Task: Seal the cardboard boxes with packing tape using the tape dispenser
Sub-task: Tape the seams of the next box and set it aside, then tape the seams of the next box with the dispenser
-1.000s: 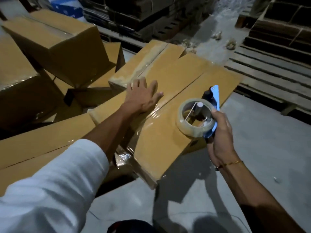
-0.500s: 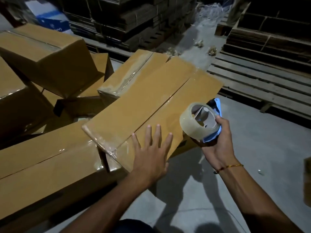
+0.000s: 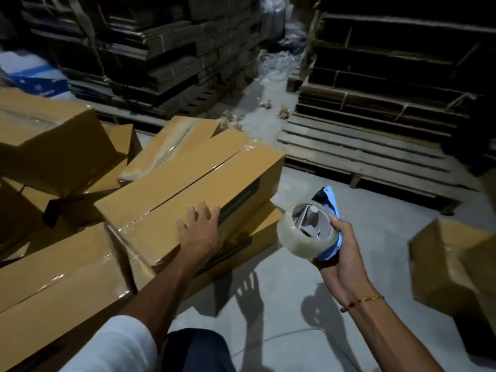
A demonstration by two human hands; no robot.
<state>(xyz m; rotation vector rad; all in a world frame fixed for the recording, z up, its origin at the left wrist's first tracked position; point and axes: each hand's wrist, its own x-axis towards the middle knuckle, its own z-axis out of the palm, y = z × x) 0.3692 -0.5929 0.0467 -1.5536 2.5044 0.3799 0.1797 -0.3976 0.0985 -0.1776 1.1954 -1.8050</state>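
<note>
Cardboard box [image 3: 171, 189] now tipped at ten o'clock, left hand [image 3: 200, 232] splayed on it, right hand [image 3: 341, 253] gripping tape dispenser [image 3: 311, 232], ready.

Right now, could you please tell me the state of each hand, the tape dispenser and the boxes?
left hand: open, fingers spread on the long box's near edge
right hand: grips the tape dispenser
tape dispenser: held off the boxes
long box: flaps closed, tape at both ends
box on the right: tilted
</note>
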